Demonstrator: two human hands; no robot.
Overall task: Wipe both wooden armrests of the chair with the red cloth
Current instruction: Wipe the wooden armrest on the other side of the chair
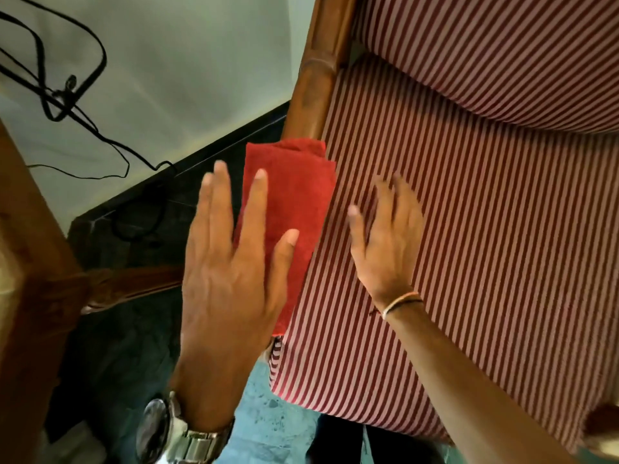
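The folded red cloth [294, 195] lies along the chair's left wooden armrest [313, 85], covering its near part; bare brown wood shows beyond the cloth. My left hand [231, 276], with a metal watch on the wrist, hovers flat over the cloth's left side, fingers spread and straight, gripping nothing. My right hand [385, 239], a thread band on its wrist, is spread open over the red-and-white striped seat cushion [469, 246], just right of the cloth and not touching it. The other armrest is out of view.
The striped backrest [502, 55] rises at the upper right. Black cables [67, 95] run down the pale wall and onto the dark floor on the left. Another piece of wooden furniture [30, 262] stands at the left edge, close to the chair.
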